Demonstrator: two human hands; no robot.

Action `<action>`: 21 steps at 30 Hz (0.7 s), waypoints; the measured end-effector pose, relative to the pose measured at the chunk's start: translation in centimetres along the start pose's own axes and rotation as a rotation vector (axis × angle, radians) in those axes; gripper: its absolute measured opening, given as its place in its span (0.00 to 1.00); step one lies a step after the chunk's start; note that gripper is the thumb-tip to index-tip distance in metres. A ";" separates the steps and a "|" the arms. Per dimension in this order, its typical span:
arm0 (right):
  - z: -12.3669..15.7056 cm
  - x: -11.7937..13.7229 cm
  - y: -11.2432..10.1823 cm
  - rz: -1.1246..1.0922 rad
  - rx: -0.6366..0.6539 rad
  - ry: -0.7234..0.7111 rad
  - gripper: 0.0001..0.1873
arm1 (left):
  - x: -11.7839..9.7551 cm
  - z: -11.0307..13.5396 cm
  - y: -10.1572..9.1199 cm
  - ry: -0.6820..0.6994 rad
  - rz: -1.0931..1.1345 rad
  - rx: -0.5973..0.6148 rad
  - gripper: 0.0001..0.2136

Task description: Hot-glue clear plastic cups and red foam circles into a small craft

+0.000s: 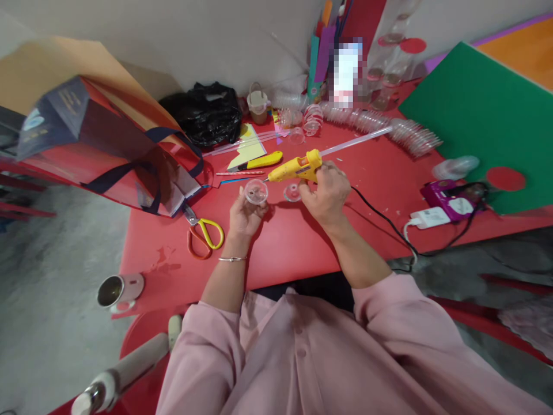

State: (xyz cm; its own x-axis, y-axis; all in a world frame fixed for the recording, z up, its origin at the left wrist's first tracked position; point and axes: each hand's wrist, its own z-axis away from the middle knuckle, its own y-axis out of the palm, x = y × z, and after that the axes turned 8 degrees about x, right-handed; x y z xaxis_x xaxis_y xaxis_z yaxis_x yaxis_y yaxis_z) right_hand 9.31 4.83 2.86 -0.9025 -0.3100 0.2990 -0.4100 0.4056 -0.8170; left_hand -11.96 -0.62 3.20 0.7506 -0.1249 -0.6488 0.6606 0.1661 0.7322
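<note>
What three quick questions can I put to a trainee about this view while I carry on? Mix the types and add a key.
1. Which hand holds the yellow glue gun?
2. True or false: the scissors lie on the red table, with neither hand touching them.
3. What does the left hand hold?
A) a metal mug
B) a round clear plastic piece
C) a sheet of green card

Key:
1. The right hand.
2. True.
3. B, the round clear plastic piece.
</note>
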 end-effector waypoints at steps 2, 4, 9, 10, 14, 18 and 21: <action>0.1 -0.1 0.3 0.011 -0.046 -0.017 0.18 | 0.0 0.0 0.1 0.011 0.022 0.002 0.18; 0.1 -0.2 0.5 0.014 -0.076 -0.030 0.17 | 0.0 0.0 0.1 0.020 0.035 0.001 0.18; 0.2 -0.2 0.6 0.007 -0.086 -0.046 0.17 | 0.0 -0.1 -0.2 0.021 0.040 0.004 0.19; 0.2 -0.2 0.6 0.007 -0.081 -0.044 0.17 | 0.0 -0.1 -0.2 0.022 0.041 0.006 0.19; 0.3 -0.2 0.5 0.005 -0.071 -0.043 0.16 | -0.1 -0.1 -0.2 0.009 0.044 -0.008 0.19; 0.2 -0.1 0.4 0.002 -0.062 -0.050 0.16 | -0.3 0.0 0.0 0.011 0.063 -0.012 0.19; 0.2 0.0 0.2 -0.009 -0.047 -0.045 0.16 | -0.3 0.0 0.1 0.016 0.079 -0.010 0.19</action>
State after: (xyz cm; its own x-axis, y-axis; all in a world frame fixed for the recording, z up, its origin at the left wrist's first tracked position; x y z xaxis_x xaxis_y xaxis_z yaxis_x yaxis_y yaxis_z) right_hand 9.26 4.75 2.63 -0.8922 -0.3518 0.2832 -0.4250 0.4420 -0.7899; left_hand -12.10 -0.61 3.47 0.7999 -0.0952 -0.5926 0.5991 0.1843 0.7792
